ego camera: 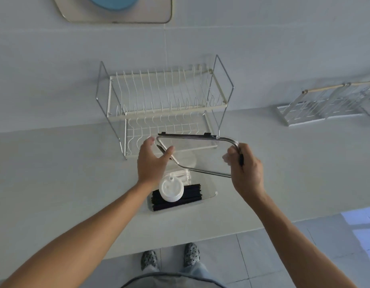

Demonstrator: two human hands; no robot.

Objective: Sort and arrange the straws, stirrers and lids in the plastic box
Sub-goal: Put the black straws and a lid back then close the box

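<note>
Down on the pale bench (55,173), the plastic box (209,195) serves as the landmark, standing near the front edge with its top uncovered. To the left of the box only bare bench surface shows. The left hand (152,161) hovers just above the box's left end, fingers spread wide and gripping nothing, its fingertips close to the left edge of the clear box lid (190,154); whether they touch that edge cannot be told. Inside the box, a bundle of black straws (192,194) lies lengthwise along the near side, and a white cup lid (171,190) rests on top of them toward the left end. Behind the cup lid, deeper in the box, lies a pale bundle that looks like white stirrers (185,176), partly hidden by the hand. The clear box lid is held tilted in the air above the box's far half, with two dark clips along its far edge. Directly behind the box stands a two-tier wire dish rack (165,96) against the wall. At the right end of the box, the right hand (245,169) is closed around the right edge of the box lid, thumb toward the viewer. Far to the right of the box, a second, lower rack (325,107) sits on the bench.
</note>
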